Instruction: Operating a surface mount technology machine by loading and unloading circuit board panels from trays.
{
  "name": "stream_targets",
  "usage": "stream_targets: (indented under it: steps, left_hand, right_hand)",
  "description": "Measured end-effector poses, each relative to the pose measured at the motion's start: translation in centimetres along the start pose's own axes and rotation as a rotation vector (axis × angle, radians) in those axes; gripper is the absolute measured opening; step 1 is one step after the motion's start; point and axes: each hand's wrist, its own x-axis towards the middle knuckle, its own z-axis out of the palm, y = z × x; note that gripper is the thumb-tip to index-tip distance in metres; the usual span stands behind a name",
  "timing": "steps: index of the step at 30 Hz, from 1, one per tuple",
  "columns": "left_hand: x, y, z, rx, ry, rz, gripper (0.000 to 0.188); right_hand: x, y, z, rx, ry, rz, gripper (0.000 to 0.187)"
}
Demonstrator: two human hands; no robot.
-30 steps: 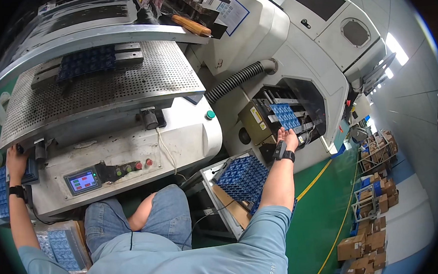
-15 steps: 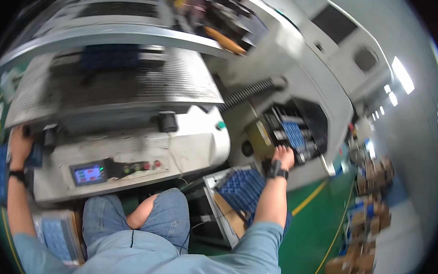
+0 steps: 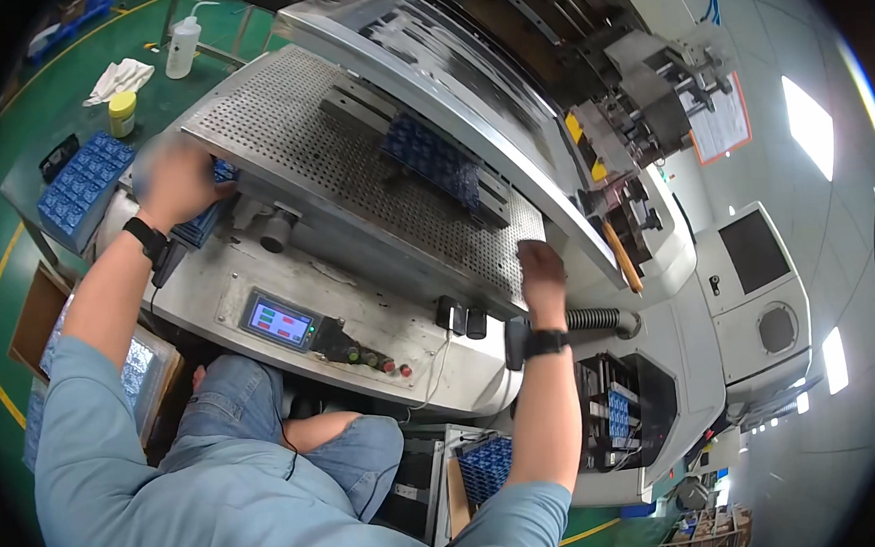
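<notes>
My left hand [image 3: 174,187], smeared by blur, is at the left corner of a perforated metal table. Blue printed panels [image 3: 197,226] show beneath and beside it; whether its fingers grip one cannot be made out. My right hand [image 3: 542,275] is at the table's right end, its fingers shadowed and blurred, with no object visible in it. On the perforated table [image 3: 292,102] a blue panel [image 3: 430,156] lies against dark metal bars. Above it a metal-framed screen [image 3: 446,87] slants across the machine.
To the left, a stack of blue panels [image 3: 87,190], a yellow jar [image 3: 122,114], a white cloth [image 3: 120,80] and a squeeze bottle [image 3: 182,48] stand on a side table. A control display [image 3: 278,318] faces me. A rack holding blue panels [image 3: 618,415] is at lower right.
My view has swung. My right hand has left the rack at lower right and is now at the perforated table's right end. My left hand remains near the table's left corner.
</notes>
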Motion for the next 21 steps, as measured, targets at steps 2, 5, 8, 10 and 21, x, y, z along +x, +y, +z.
stream_targets:
  steps: [2, 5, 8, 10, 21]
  left_hand:
    - [-0.1, -0.1, -0.1, -0.006, -0.022, -0.008, 0.073]
    - [-0.2, -0.3, -0.2, -0.024, 0.025, 0.014, 0.076]
    - [-0.3, -0.5, -0.3, -0.034, 0.044, 0.02, 0.077]
    - [-0.2, -0.5, -0.4, -0.043, 0.04, 0.012, 0.077]
    - [-0.1, -1.1, -0.5, -0.059, 0.025, 0.006, 0.081]
  right_hand:
    - [2.4, -2.1, 3.2, -0.047, -0.034, 0.028, 0.03]
    - [4.2, -3.8, 5.3, -0.108, -0.092, 0.1, 0.035]
    - [4.9, -4.9, 6.5, -0.138, -0.161, 0.195, 0.038]
    - [4.9, -5.2, 6.9, -0.145, -0.111, 0.147, 0.036]
    - [6.3, -2.5, 6.4, -0.362, -0.221, -0.182, 0.029]
